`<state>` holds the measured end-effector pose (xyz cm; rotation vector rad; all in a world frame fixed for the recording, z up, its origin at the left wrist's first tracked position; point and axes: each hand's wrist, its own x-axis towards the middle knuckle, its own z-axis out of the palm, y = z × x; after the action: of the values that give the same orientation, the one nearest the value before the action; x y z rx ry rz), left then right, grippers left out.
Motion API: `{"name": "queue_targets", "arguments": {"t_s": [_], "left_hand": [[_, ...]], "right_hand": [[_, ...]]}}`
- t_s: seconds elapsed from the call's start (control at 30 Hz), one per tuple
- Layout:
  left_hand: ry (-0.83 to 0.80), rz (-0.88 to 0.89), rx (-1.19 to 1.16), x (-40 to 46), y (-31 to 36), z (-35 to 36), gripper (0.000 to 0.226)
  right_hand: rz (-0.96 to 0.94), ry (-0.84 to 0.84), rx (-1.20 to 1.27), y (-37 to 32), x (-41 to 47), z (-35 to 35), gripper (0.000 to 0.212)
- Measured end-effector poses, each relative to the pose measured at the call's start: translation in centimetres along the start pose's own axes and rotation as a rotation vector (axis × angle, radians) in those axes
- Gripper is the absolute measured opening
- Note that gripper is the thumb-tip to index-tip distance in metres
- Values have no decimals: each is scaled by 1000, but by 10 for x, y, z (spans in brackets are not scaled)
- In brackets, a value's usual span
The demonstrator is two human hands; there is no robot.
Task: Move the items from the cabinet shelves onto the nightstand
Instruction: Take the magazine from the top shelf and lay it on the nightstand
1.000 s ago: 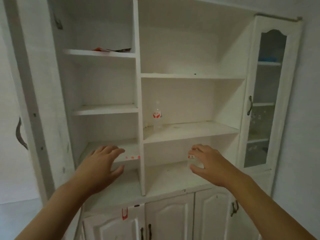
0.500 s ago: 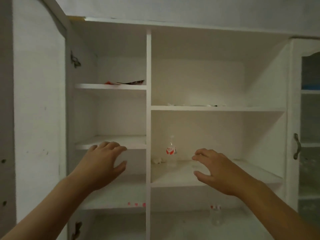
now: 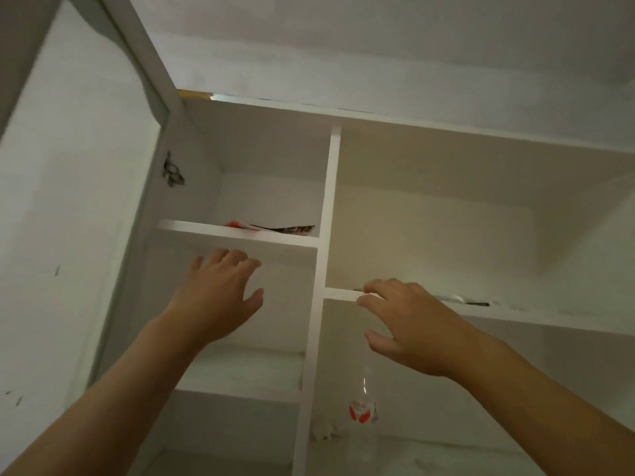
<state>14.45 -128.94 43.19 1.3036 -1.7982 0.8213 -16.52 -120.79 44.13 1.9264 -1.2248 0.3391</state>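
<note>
Both hands raised at the open white cabinet (image 3: 328, 207), holding nothing.

Left hand (image 3: 216, 297): fingers (image 3: 225, 259) loosely spread, relaxed, just under the upper left shelf (image 3: 237, 235). Right hand (image 3: 409, 324): fingers (image 3: 372, 288) slightly curled, at the front edge of the right shelf (image 3: 515, 312); contact unclear. A flat red-and-dark packet (image 3: 275, 227) lies on the upper left shelf, near the cabinet's centre divider. Thin flat items (image 3: 464, 300), blurred, on the right shelf. Clear bottle (image 3: 363, 412), red label, upright on the shelf below the right hand, just right of the divider.

Both arms reach upward; left hand (image 3: 220, 297) spreads relaxed fingers, right hand (image 3: 409, 324) holds loosely curled fingers, gripping nothing
</note>
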Motion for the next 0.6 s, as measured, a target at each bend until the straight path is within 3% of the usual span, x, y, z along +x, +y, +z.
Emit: {"name": "queue_targets", "arguments": {"t_s": [0.37, 0.6], "left_hand": [[248, 38, 74, 75, -51, 26, 65], [125, 61, 226, 111, -60, 44, 64]], "right_hand": [[-163, 244, -225, 17, 156, 18, 50], [-273, 288, -213, 34, 222, 34, 56]]}}
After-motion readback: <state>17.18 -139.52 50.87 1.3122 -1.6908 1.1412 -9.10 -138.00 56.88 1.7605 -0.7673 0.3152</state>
